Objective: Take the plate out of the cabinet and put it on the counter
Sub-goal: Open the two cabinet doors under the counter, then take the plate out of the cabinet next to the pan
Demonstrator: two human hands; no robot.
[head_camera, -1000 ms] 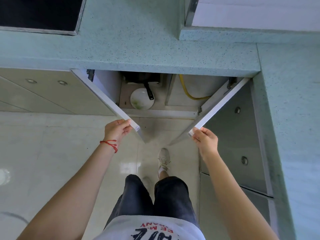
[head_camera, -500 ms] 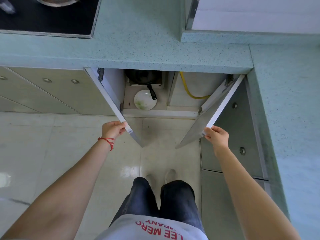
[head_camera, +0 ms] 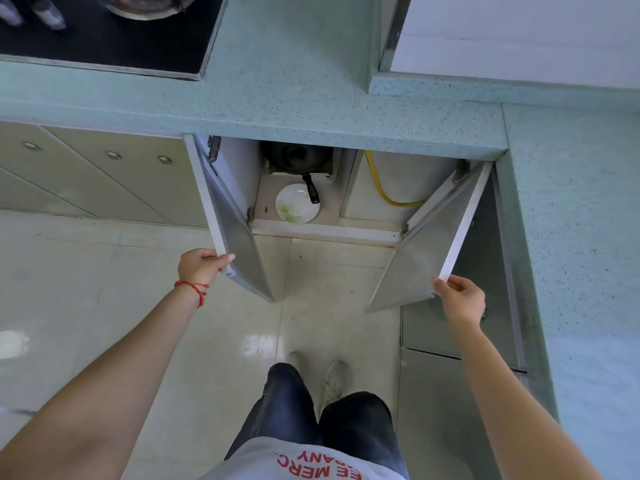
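Note:
A white plate (head_camera: 296,204) with green marks lies flat on the floor of the open cabinet (head_camera: 325,230) under the green speckled counter (head_camera: 294,91). A black pan's handle (head_camera: 311,191) reaches over the plate's far right rim. My left hand (head_camera: 202,265) grips the outer edge of the left cabinet door (head_camera: 221,216). My right hand (head_camera: 459,299) grips the outer edge of the right cabinet door (head_camera: 436,244). Both doors stand wide open and both hands are well in front of the plate.
A black cooktop (head_camera: 104,36) with a metal pot sits on the counter at the upper left. A yellow hose (head_camera: 384,192) runs through the cabinet's right half. The counter turns along the right side (head_camera: 581,237). My legs and shoes stand on the pale tiled floor (head_camera: 104,271).
Both hands have swung the two doors further apart, the left one leftward and the right one rightward. More of the cabinet's inside and of the cooktop shows now.

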